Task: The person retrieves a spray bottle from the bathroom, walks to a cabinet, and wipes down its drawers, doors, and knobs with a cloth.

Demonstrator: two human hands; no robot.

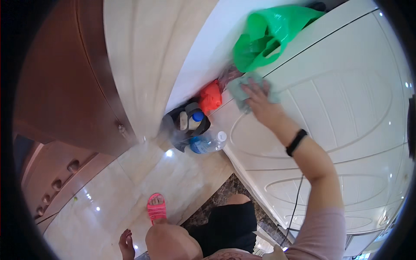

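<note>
My right hand (260, 102) lies with fingers spread over a pale green cloth (237, 90), pressing it against the upper edge of a white cabinet door (338, 108) with raised oval mouldings. A black band (297, 142) circles my right wrist. Low at the left my left hand (127, 245) hangs by my knee, fingers loosely apart and nothing seen in it. Just above the cloth, a green plastic bag (277, 32) rests on the cabinet top. A red plastic bag (211, 96) lies to the cloth's left.
Beside the cabinet stand a dark bag (175, 125) holding a blue-capped container (197, 117) and a clear bottle (210, 142) with a white cap. A black cord (297, 203) hangs across the cabinet front. Brown wooden furniture (65, 86) stands left; my foot wears a pink slipper (157, 211).
</note>
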